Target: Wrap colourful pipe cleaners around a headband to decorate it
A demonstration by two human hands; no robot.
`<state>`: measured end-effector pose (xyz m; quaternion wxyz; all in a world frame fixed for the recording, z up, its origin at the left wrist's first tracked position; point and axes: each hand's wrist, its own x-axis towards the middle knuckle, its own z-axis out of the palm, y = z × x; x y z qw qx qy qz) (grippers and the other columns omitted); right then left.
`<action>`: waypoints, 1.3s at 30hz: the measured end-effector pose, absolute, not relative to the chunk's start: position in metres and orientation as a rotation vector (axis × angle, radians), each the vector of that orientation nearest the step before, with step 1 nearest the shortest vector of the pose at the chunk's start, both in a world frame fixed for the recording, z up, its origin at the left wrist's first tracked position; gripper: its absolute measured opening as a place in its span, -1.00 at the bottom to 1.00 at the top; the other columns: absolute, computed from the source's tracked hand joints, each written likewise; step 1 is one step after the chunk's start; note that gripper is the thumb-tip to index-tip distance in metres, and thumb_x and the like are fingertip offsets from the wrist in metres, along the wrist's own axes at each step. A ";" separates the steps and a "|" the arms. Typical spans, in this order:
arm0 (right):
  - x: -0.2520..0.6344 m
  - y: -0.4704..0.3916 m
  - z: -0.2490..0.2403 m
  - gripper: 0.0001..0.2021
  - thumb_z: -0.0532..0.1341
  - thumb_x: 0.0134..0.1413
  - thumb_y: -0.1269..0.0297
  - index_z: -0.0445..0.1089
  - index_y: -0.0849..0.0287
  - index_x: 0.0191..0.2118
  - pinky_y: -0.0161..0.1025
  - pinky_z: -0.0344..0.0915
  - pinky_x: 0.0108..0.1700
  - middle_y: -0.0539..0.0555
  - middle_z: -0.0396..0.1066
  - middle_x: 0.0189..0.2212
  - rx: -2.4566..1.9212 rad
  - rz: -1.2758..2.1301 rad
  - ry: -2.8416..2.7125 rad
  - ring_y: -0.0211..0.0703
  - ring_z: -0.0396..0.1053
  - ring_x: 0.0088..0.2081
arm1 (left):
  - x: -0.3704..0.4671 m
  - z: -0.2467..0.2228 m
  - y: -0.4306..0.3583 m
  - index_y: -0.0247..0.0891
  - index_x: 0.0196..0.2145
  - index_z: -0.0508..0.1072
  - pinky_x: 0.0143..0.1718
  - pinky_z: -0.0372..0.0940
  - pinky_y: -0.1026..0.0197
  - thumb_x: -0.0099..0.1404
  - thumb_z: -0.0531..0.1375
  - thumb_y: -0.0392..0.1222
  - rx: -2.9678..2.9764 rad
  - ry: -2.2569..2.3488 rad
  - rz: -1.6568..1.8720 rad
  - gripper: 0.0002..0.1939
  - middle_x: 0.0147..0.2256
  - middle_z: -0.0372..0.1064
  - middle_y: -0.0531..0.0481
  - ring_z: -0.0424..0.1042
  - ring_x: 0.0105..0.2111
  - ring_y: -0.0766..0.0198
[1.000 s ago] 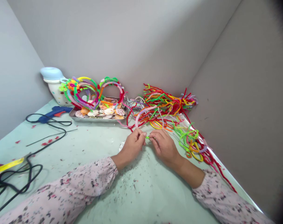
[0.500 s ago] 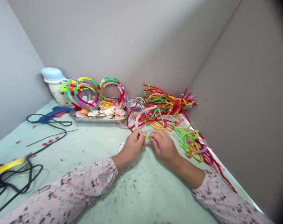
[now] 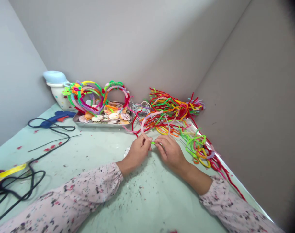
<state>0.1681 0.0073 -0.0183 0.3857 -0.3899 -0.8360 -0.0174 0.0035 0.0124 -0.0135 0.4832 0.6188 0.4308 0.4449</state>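
My left hand (image 3: pixel 139 150) is closed on one end of a thin headband (image 3: pixel 142 124). Pale pink and lilac fuzzy wrapping covers part of its arc, while the far leg looks bare and grey. A short bit of green pipe cleaner (image 3: pixel 153 143) shows between my two hands, at the headband's held end. My right hand (image 3: pixel 170 150) pinches that green pipe cleaner, fingertips close to the left thumb. The rest of the green piece is hidden by my fingers.
Behind stands a metal tray (image 3: pixel 101 125) of seashells (image 3: pixel 113 115) with several colourful headbands (image 3: pixel 91 83) on it. Loose pipe cleaners (image 3: pixel 171 105) spread along the right. At left are a blue glue gun (image 3: pixel 49 123), a black cord (image 3: pixel 64 134) and a blue-lidded white container (image 3: pixel 61 95).
Almost nothing differs. My hands hold the same grip on the headband and green pipe cleaner, with only a slight shift of the right hand and the view.
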 end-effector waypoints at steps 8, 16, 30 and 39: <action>0.167 0.006 -0.017 -0.89 0.06 0.18 0.42 0.31 0.16 -0.24 -0.10 0.28 -0.18 0.13 0.36 -0.32 -1.018 -0.038 -2.152 -0.07 0.29 -0.24 | 0.003 -0.016 0.013 -0.25 -0.47 0.23 -0.58 0.08 0.33 0.31 0.01 -0.05 1.518 1.040 1.082 -0.74 -0.62 0.16 0.16 0.14 -0.64 0.41; 0.168 0.006 -0.018 -0.89 0.11 0.15 0.41 0.31 0.14 -0.20 -0.07 0.29 -0.15 0.13 0.37 -0.28 -0.984 -0.009 -2.110 -0.06 0.30 -0.20 | 0.004 -0.013 0.013 -0.25 -0.47 0.23 -0.58 0.07 0.33 0.30 0.01 -0.05 1.489 1.029 1.076 -0.73 -0.63 0.15 0.17 0.13 -0.65 0.41; 0.168 0.009 -0.020 -0.92 0.08 0.18 0.39 0.30 0.14 -0.26 -0.10 0.28 -0.18 0.11 0.37 -0.33 -1.036 -0.007 -2.140 -0.07 0.30 -0.24 | 0.004 -0.016 0.014 -0.25 -0.49 0.26 -0.56 0.07 0.32 0.30 0.01 -0.03 1.508 1.035 1.062 -0.71 -0.66 0.15 0.15 0.15 -0.65 0.39; 0.169 0.010 -0.020 -0.92 0.07 0.18 0.39 0.30 0.14 -0.27 -0.11 0.28 -0.18 0.11 0.37 -0.33 -1.013 -0.065 -2.138 -0.08 0.30 -0.24 | 0.004 -0.013 0.015 -0.26 -0.50 0.25 -0.58 0.05 0.33 0.30 0.02 -0.02 1.466 1.034 1.052 -0.70 -0.66 0.14 0.15 0.14 -0.65 0.40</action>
